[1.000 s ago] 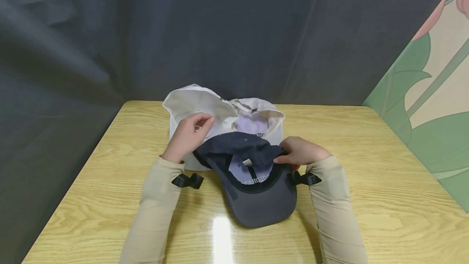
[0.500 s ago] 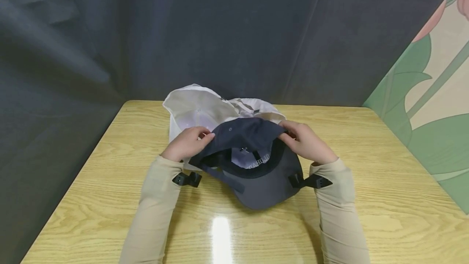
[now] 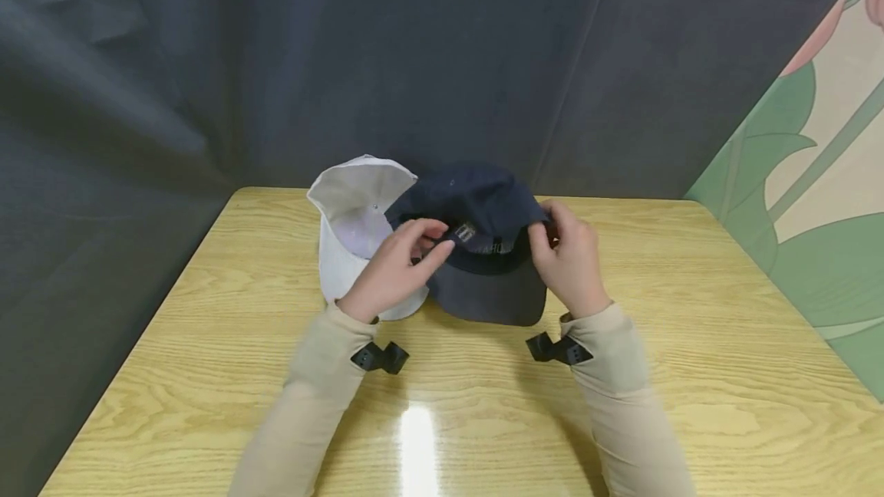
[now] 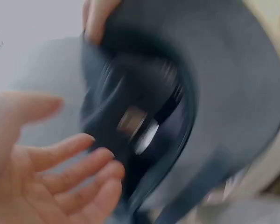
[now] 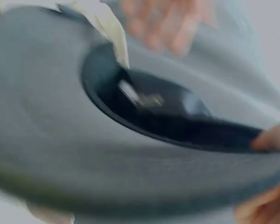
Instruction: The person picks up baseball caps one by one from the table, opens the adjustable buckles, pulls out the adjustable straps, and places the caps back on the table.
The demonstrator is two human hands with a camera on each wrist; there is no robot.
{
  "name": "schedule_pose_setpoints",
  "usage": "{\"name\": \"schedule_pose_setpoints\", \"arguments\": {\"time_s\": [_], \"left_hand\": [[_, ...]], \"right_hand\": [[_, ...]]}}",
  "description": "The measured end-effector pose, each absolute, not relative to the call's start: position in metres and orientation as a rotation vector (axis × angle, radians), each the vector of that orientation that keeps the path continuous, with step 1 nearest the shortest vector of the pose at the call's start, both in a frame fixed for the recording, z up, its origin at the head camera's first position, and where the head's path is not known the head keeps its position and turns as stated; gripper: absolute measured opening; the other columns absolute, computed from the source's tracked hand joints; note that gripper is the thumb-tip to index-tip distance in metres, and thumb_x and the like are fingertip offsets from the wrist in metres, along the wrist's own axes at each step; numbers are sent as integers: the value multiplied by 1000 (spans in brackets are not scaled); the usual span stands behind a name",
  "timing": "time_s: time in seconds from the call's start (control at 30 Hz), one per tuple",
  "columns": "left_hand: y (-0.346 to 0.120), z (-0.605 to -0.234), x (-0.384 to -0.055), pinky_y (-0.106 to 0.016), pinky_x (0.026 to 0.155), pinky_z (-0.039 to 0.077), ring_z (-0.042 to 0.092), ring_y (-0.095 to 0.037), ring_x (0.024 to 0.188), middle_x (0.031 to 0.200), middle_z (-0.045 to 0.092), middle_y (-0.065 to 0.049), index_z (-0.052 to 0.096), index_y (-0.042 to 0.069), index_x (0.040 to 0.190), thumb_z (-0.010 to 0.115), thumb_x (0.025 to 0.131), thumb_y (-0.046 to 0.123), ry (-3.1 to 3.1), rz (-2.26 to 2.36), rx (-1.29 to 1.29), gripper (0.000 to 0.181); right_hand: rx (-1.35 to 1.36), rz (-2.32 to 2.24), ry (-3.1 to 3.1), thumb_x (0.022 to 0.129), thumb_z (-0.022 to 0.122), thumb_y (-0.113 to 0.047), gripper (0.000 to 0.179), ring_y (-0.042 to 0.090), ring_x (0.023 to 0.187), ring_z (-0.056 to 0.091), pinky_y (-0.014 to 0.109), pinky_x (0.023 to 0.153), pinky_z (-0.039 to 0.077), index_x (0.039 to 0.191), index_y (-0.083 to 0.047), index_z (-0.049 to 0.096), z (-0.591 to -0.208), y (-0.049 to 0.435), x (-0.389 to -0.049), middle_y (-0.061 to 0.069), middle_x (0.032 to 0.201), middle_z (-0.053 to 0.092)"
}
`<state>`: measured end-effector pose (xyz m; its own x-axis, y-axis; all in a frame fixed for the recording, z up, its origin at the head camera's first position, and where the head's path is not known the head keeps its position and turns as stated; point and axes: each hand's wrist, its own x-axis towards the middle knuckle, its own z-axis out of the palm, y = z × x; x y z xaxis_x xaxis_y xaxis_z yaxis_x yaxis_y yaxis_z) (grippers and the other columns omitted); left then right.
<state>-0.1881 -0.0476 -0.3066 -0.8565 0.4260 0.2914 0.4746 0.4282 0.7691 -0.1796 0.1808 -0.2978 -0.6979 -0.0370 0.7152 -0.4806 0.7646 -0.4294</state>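
At the left, a white cloth baseball cap [image 3: 352, 228] sits on the pale yellow wood-grained table [image 3: 691, 290], its open crown facing the person and its brim pointing toward the near edge. Next comes the bare left hand [image 3: 397, 263], fingers spread apart from the thumb, pinching nothing; it overlaps part of the white cap. Just right of its fingertips is a dark navy cloth baseball cap [image 3: 493, 274], brim toward the person and hollow inside visible; whether those fingertips touch it, I cannot tell. Farther right, the bare right hand [image 3: 569, 255] pinches the navy cap's right edge, thumb inside and fingers outside.

Inside the navy cap are a small rectangular label [image 3: 465, 232] and a line of pale lettering [image 3: 492, 248], both too blurred to read. The left wrist view also shows a white tag [image 4: 147, 137] there, its print illegible.
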Motion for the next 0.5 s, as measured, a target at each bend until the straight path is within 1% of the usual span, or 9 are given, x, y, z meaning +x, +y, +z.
{"name": "schedule_pose_setpoints", "arguments": {"time_s": [0.07,0.17,0.23,0.3,0.37,0.43,0.5], "left_hand": [[-39,-307,-183,-36,95,47,56,-22,113,130,52,-11,43,9,136,46,98,34,-2609,-1587,-920,46],[-28,-307,-176,-37,100,45,54,-24,119,139,47,-12,31,13,144,41,96,49,-2583,-1777,-1050,62],[-24,-307,-173,-37,101,45,54,-26,121,138,47,-13,27,13,146,39,93,57,-2540,-1886,-1088,70],[-23,-307,-170,-35,98,46,56,-26,117,133,51,-16,30,10,143,39,91,59,-2482,-1946,-1078,72],[-23,-307,-170,-32,91,50,60,-24,108,123,57,-16,39,8,136,41,94,53,-2425,-1980,-1025,62],[-24,-306,-170,-28,82,52,64,-21,97,114,62,-17,46,5,128,44,97,41,-2373,-2007,-968,48],[-26,-305,-171,-24,71,50,63,-17,81,103,64,-18,50,2,120,46,98,29,-2350,-2003,-908,35]], "right_hand": [[377,764,-2167,85,54,1,9,18,51,45,28,50,38,90,4,60,-299,169,-176,13,61,55],[430,732,-2116,83,56,2,11,21,52,48,31,50,39,92,5,60,-302,151,-168,14,65,57],[485,696,-2105,82,59,2,14,23,57,53,34,52,43,95,5,59,-304,141,-162,16,72,60],[539,647,-2103,81,62,1,18,27,64,58,37,56,48,98,5,59,-307,132,-157,18,79,62],[581,598,-2100,80,65,-1,20,29,72,63,39,61,52,98,5,58,-310,125,-152,18,85,63],[610,581,-2104,79,67,-3,21,28,77,64,39,65,54,98,3,58,-312,118,-150,17,87,63],[629,595,-2112,78,69,-5,24,28,79,63,38,67,54,98,2,58,-315,114,-148,16,87,62]]}}
